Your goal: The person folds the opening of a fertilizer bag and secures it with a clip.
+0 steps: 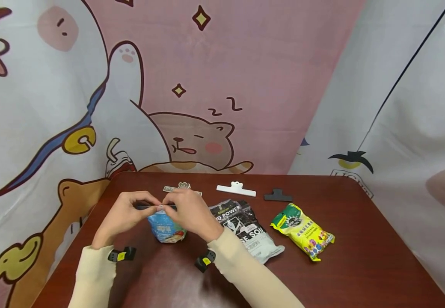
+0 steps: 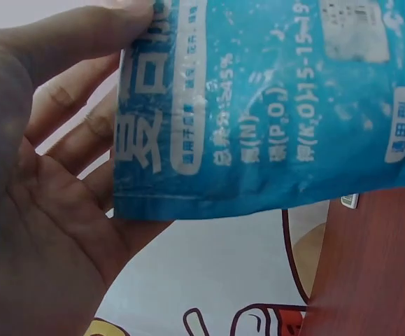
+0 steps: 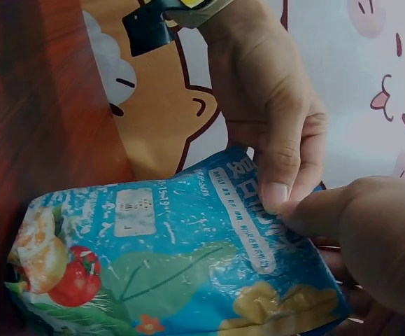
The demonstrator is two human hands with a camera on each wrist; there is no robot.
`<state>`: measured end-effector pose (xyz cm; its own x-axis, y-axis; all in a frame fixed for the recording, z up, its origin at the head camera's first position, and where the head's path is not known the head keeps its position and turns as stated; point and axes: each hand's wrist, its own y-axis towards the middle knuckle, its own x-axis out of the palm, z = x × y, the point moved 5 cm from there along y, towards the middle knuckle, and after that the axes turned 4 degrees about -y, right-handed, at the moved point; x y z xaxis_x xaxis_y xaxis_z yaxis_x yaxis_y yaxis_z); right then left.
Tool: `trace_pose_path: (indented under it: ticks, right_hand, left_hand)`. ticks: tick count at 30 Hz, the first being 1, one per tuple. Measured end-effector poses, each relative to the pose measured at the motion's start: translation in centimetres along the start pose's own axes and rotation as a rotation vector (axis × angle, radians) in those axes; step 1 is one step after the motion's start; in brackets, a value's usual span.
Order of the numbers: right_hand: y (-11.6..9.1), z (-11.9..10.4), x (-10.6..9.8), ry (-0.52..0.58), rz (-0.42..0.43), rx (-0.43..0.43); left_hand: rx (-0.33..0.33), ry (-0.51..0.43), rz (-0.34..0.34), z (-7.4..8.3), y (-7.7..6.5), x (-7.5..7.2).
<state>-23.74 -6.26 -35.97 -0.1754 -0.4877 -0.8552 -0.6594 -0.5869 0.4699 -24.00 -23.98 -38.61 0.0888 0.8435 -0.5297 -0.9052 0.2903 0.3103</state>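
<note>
A blue fertilizer bag [image 1: 166, 231] stands at the left of the table, its top edge up between both hands. My left hand [image 1: 120, 217] pinches that edge from the left, thumb on the printed face in the left wrist view. From the right, my right hand [image 1: 194, 214] pinches the same edge, the two thumbs meeting near its middle in the right wrist view. Tomatoes and leaves are printed low on the bag [image 3: 174, 245]. Some fingers of each hand are hidden behind it.
Right of the hands lie a black-and-white soil bag [image 1: 251, 235] and a yellow-green bag [image 1: 303, 231]. Behind them are a white clip [image 1: 235, 189], a dark clip [image 1: 277, 196] and a gold-coloured clip [image 1: 184, 185], partly covered by the right hand. A patterned cloth hangs beyond the table.
</note>
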Motion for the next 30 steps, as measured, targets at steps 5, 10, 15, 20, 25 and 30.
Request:
trace_pose_path:
  ticks: [5,10,15,20,25,30]
  right_hand:
    - [0.3,-0.1,-0.1,-0.055,-0.011,-0.014]
    - [0.4,-0.2,0.0,-0.076,0.001,-0.025]
    - [0.2,-0.3,0.1,-0.103,0.032,-0.025]
    - [0.1,-0.1,0.2,-0.086,0.034,-0.017]
    - [0.1,0.1,0.1,-0.059,0.002,-0.009]
    - [-0.2,0.4,-0.1,-0.028,-0.008,-0.006]
  left_hand:
    - [0.017,0.033,0.022,0.3,0.1,0.1]
    - [0.032,0.055,0.054,0.6,0.0,0.1]
    - [0.038,0.046,0.07,0.4,0.0,0.2]
    - [0.021,0.036,0.06,-0.2,-0.1,0.2]
    - [-0.016,0.013,0.027,-0.8,-0.3,0.0]
    - [-0.043,0.005,0.015,-1.2,-0.5,-0.4]
